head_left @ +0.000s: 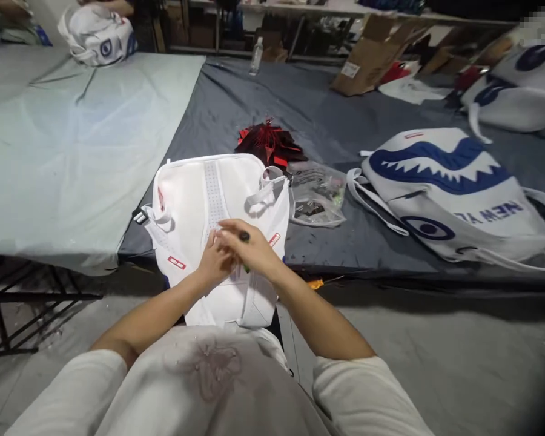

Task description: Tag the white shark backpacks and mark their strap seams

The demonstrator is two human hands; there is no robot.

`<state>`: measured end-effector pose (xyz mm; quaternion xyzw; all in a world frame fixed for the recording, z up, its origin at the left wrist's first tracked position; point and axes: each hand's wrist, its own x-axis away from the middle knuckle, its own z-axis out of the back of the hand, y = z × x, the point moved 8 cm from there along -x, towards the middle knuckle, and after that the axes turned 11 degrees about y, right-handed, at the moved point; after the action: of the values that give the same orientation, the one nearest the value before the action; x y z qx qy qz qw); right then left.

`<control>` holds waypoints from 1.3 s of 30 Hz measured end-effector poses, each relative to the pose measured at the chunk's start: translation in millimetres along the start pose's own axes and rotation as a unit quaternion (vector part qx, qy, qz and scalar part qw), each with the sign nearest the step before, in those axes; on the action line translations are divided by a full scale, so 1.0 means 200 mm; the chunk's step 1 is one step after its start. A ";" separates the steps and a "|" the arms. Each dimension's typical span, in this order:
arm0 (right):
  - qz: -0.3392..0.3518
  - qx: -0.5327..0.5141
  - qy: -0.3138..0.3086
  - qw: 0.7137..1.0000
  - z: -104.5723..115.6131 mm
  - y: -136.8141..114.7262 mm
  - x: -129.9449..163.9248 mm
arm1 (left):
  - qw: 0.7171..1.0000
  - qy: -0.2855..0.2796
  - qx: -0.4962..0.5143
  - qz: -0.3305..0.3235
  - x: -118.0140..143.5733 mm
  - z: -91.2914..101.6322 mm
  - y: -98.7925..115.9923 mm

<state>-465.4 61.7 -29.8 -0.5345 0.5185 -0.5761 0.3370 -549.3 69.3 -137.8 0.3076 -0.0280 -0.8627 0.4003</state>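
Note:
A white backpack (200, 200) lies back side up at the near edge of the grey-covered table (236, 97), its lower part hanging over the edge toward me. My left hand (214, 261) rests on its back panel with the fingers curled. My right hand (249, 245) sits just beside and partly over the left, closed on a small dark green tool (244, 237) whose tip points down at the bag. Both hands touch the bag's middle.
A red and black pile (267, 142) and a clear plastic bag (315, 194) lie behind the backpack. To the right are white backpacks with blue shark print (454, 194). A cardboard box (367, 57), a bottle (256, 56) and a pale green table (72, 139) lie beyond.

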 end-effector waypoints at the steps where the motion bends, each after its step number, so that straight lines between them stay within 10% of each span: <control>1: -0.040 -0.036 0.092 0.994 0.12 0.09 -0.07 | 1.000 0.015 -0.017 -0.011 0.00 0.02 -0.01; 5: -0.057 -0.102 0.242 0.963 0.57 0.25 -0.20 | 0.992 0.082 -0.062 -0.072 0.04 0.07 -0.01; 8: -0.047 -0.134 0.261 0.955 0.69 0.32 -0.18 | 0.990 0.090 -0.040 -0.096 0.06 0.07 0.01; 17: 0.109 -0.162 0.285 0.938 0.53 0.45 -0.10 | 0.968 0.224 0.082 0.074 -0.48 0.37 -0.19; 22: 0.141 -0.170 0.278 0.935 0.56 0.49 0.01 | 0.964 0.215 0.022 0.152 -0.77 0.33 -0.25; 25: 0.156 -0.174 0.261 0.936 0.59 0.50 0.05 | 0.966 0.208 0.025 0.152 -0.72 0.39 -0.32; 32: 0.114 -0.114 0.177 0.971 0.53 0.54 0.04 | 0.930 0.326 -0.097 0.142 -0.24 0.98 -0.45; 39: 0.228 -0.134 0.137 0.955 0.42 0.37 0.03 | 0.977 0.214 0.018 0.008 -0.45 0.72 -0.14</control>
<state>-397.7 17.6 -108.3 -0.3586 0.7403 -0.4765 0.3105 -602.6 123.9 16.3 0.4919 0.0406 -0.7732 0.3982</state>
